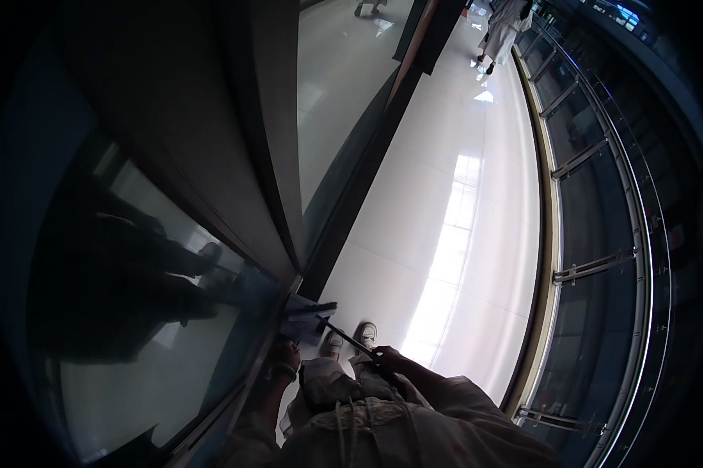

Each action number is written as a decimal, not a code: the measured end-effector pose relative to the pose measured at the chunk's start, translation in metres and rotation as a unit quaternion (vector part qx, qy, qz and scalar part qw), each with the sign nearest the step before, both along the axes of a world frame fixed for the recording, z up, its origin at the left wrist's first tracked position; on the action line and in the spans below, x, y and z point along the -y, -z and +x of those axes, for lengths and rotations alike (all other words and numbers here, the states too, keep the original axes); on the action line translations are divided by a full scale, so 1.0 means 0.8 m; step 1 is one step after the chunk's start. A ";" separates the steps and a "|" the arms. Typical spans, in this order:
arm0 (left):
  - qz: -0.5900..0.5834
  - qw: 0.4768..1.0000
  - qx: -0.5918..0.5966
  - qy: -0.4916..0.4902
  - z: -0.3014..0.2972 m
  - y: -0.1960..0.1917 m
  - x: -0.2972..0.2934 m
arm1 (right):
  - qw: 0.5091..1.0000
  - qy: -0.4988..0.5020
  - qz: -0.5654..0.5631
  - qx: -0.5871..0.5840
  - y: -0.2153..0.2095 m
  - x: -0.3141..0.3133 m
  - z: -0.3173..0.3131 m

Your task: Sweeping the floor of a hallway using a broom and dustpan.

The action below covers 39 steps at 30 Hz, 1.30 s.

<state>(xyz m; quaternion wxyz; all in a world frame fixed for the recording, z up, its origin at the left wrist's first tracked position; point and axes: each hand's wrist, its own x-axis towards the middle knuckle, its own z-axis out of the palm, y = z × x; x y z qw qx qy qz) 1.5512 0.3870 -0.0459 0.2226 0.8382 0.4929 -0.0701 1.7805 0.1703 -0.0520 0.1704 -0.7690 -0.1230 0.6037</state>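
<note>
My right hand (386,359) is closed round the thin handle of a T-shaped tool like a squeegee (344,331). The handle slants up and left to a dark crossbar. That bar lies across a bluish, flat piece (306,331), perhaps a cloth or a sheet; its exact kind is too dark to make out. My left hand (286,353), with a pale band at the wrist, is at the lower left side of this piece and seems closed on it. Beside both, at the left, rises a glass panel (234,327) in a dark frame.
A glossy pale floor (414,195) runs ahead, with bright reflections. Along the right stands a glass railing (593,203) with metal posts and a curved handrail. A person in light clothes (507,31) is on the walkway far ahead. My shoes (367,334) show below the tool.
</note>
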 end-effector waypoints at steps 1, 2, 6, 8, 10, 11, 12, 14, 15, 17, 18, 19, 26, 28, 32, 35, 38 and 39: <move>-0.015 1.000 -0.004 -0.006 -0.001 0.003 0.000 | 0.999 -0.005 0.035 -0.028 -0.003 0.008 0.009; -0.030 0.999 -0.007 -0.012 0.000 0.006 -0.001 | 0.999 -0.003 0.035 -0.024 -0.007 0.017 0.019; -0.011 1.000 0.025 0.001 -0.014 0.017 0.003 | 0.996 0.090 0.009 -0.007 -0.058 0.019 0.043; -0.041 0.999 0.020 0.003 0.007 0.002 -0.004 | 0.971 0.233 0.042 -0.034 -0.077 0.019 0.067; -0.069 0.998 0.013 0.000 0.029 -0.015 -0.014 | 0.957 0.280 0.060 -0.039 -0.067 0.015 0.097; -0.033 0.999 0.035 0.011 0.041 -0.022 -0.017 | 0.957 0.284 0.063 -0.012 -0.068 0.009 0.112; 0.003 0.998 0.058 0.022 0.054 -0.028 -0.021 | 0.956 0.286 0.067 0.014 -0.069 0.002 0.128; -0.004 0.998 0.066 0.013 0.089 -0.038 -0.032 | 0.949 0.304 0.072 0.041 -0.070 -0.013 0.169; -0.012 0.997 0.075 0.007 0.105 -0.039 -0.036 | 0.945 0.316 0.080 0.039 -0.070 -0.021 0.192; -0.031 0.997 0.067 -0.004 0.136 -0.028 -0.044 | 0.940 0.328 0.086 0.037 -0.063 -0.035 0.243; -0.052 0.997 0.058 -0.011 0.153 -0.023 -0.048 | 0.942 0.322 0.085 0.042 -0.058 -0.045 0.271; -0.054 0.997 0.055 -0.014 0.170 -0.020 -0.047 | 0.942 0.320 0.085 0.054 -0.052 -0.054 0.293; -0.047 0.995 0.051 -0.069 0.286 0.035 -0.080 | 0.954 0.278 0.090 0.068 -0.018 -0.175 0.435; -0.049 0.998 0.006 -0.042 0.320 0.037 -0.088 | 0.947 0.306 0.097 0.019 0.010 -0.193 0.463; -0.003 0.997 -0.064 -0.046 0.360 0.032 -0.097 | 0.986 0.140 0.046 0.083 0.051 -0.202 0.451; -0.007 0.996 -0.061 -0.057 0.371 0.018 -0.099 | 0.991 -0.088 0.012 0.100 0.037 -0.159 0.435; -0.016 0.996 -0.059 -0.066 0.373 0.011 -0.098 | 0.999 0.007 -0.004 -0.054 0.002 -0.112 0.466; -0.017 0.996 -0.060 -0.062 0.374 0.010 -0.098 | 0.995 0.036 -0.013 -0.090 -0.017 -0.105 0.482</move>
